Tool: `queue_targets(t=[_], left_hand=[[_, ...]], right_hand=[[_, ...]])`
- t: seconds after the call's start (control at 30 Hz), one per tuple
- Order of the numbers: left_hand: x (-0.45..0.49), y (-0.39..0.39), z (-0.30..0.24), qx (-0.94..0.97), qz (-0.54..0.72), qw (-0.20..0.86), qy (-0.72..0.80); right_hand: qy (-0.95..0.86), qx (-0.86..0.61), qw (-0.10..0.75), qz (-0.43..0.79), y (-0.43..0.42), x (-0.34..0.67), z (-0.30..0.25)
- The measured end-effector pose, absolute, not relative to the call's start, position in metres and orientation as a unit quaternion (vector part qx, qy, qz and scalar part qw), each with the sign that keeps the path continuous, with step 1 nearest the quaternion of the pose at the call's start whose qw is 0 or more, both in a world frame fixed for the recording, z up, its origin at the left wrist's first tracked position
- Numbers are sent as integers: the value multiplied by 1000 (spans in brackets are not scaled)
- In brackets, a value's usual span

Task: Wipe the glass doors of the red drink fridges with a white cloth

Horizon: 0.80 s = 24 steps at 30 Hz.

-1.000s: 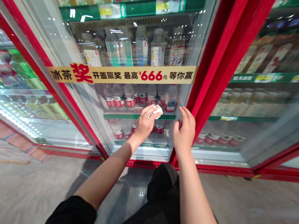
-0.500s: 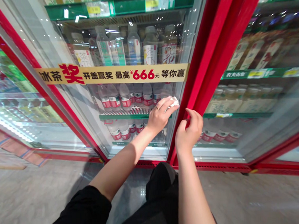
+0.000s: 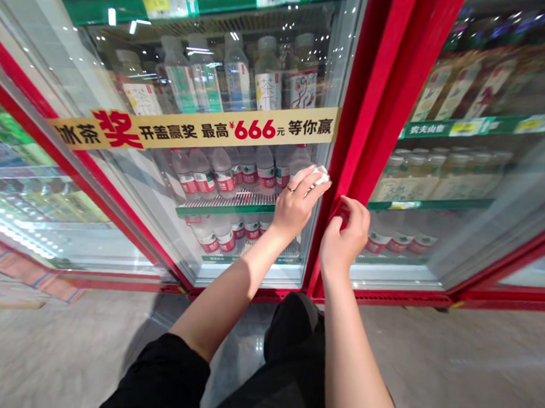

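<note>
Glass door [image 3: 243,199], probable tissue [image 3: 320,174] in left hand [image 3: 296,204].

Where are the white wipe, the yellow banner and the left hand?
White wipe [image 3: 322,174]: head view, its exposed crumpled part.
Yellow banner [image 3: 194,131]: head view, middle of its printed face.
Left hand [image 3: 294,203]: head view, back of the hand.

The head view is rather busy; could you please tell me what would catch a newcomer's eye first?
The yellow banner with its large red 666 stretches across the glass door. Next comes the thick red frame to its right. Below the banner's right end, the left hand holds a crumpled white wad, the right hand beside it.
</note>
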<state>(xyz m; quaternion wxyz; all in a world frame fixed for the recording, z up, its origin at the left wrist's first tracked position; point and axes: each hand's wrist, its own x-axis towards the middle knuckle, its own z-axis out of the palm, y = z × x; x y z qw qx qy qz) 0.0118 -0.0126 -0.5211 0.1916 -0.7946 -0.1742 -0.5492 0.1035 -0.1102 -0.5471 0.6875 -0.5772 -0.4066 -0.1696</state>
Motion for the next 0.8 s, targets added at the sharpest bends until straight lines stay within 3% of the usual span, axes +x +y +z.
queue_targets(t=[0.23, 0.47, 0.8], left_hand=[[-4, -19, -544, -829, -500, 207, -139], [5, -19, -532, -787, -562, 203, -153], [-11, -16, -566, -812, -524, 234, -109]], right_hand=[[-410, -582, 682, -165, -113, 102, -545], [-408, -576, 688, -171, -111, 100, -546], [-399, -571, 698, -165, -109, 101, -553]])
